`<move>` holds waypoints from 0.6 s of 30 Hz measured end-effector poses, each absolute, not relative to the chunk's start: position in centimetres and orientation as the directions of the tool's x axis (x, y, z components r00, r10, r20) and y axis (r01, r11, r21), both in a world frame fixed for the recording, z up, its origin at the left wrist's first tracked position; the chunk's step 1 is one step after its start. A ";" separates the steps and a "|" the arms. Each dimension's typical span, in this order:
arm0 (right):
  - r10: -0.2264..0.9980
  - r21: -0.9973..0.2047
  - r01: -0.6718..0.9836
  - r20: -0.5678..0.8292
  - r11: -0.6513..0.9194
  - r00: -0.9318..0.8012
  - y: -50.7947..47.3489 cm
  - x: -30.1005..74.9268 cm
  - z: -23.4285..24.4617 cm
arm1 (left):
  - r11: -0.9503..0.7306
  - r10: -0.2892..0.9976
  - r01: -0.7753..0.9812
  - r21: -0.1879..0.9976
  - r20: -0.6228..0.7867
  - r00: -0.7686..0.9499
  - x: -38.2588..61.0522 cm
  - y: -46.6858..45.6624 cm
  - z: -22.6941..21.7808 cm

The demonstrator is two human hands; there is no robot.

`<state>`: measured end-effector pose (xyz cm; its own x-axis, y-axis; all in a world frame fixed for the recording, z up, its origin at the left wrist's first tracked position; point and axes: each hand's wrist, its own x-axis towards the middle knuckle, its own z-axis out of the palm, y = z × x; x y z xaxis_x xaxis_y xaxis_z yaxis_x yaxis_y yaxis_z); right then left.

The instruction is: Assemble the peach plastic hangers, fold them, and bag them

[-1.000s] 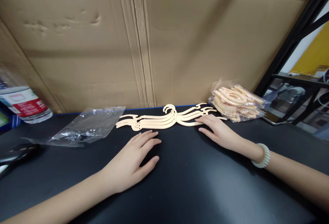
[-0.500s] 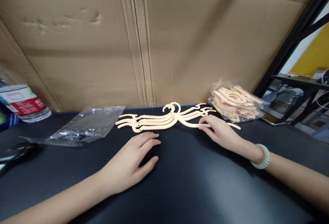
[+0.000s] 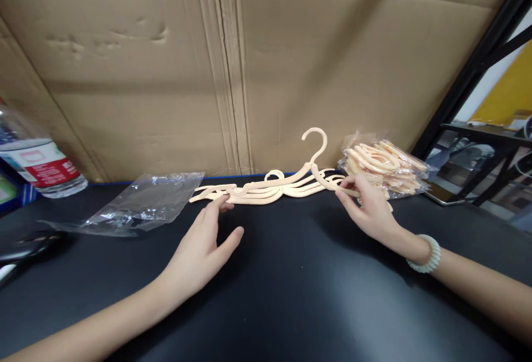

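My right hand (image 3: 368, 204) pinches one arm of a cream clothes hanger (image 3: 296, 176) between thumb and fingers. That hanger is tilted up, its hook pointing toward the cardboard. Beneath it, several similar cream hangers (image 3: 260, 198) lie stacked on the black table (image 3: 274, 295). My left hand (image 3: 208, 240) is open, thumb spread away from the fingers. Its fingertips reach the left ends of the hangers; whether they touch the raised hanger or the stack I cannot tell.
A clear plastic bag (image 3: 153, 201) lies left of the hangers. At the right stands a wrapped pack of cream hangers (image 3: 386, 165). Far left are a bottle with a red label (image 3: 45, 165) and a dark glossy object (image 3: 29, 248). A cardboard sheet (image 3: 145, 74) walls the back.
My right hand has lifted one hanger off the stack and moved slightly right, so its hook now stands up. My left hand has moved left and forward to the hangers' left ends.
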<state>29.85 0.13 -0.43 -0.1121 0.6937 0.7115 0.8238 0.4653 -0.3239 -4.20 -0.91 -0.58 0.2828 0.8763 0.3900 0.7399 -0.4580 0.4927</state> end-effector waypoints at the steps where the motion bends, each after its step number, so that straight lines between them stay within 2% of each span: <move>1: 0.681 -0.311 0.824 0.722 0.475 -0.120 0.1 29.8 -0.4 | -0.451 0.879 0.721 0.527 0.401 0.257 -4.2 -0.9 -0.6; 3: 0.673 -0.274 0.809 0.715 0.520 -0.190 -0.1 29.6 -0.4 | -0.467 0.868 0.691 0.552 0.434 0.240 -4.0 -1.1 -0.4; 4: 0.667 -0.243 0.794 0.700 0.557 -0.253 -0.2 29.5 -0.5 | -0.503 0.847 0.684 0.529 0.459 0.268 -4.0 -1.3 -0.2; 6: 0.642 -0.177 0.752 0.663 0.635 -0.386 -0.5 29.1 -0.6 | -0.639 0.757 0.659 0.397 0.477 0.446 -3.9 -1.8 0.1; 8: 0.623 -0.143 0.716 0.625 0.684 -0.470 -0.8 28.8 -0.8 | -0.782 0.621 0.574 0.244 0.385 0.683 -3.8 -2.2 0.3; 10: 0.630 -0.169 0.697 0.609 0.697 -0.482 -1.0 28.5 -0.9 | -0.840 0.543 0.508 0.190 0.287 0.790 -3.7 -2.4 0.3; 12: 0.649 -0.213 0.691 0.603 0.691 -0.463 -1.1 28.5 -0.9 | -0.808 0.589 0.540 0.236 0.303 0.750 -3.7 -2.4 0.1; 15: 0.656 -0.249 0.686 0.621 0.684 -0.428 -0.9 28.5 -0.9 | -0.694 0.719 0.606 0.388 0.353 0.598 -3.7 -1.9 0.0; 18: 0.626 -0.203 0.680 0.628 0.705 -0.461 -0.5 28.7 -0.9 | -0.566 0.819 0.597 0.568 0.307 0.485 -3.7 -1.3 0.2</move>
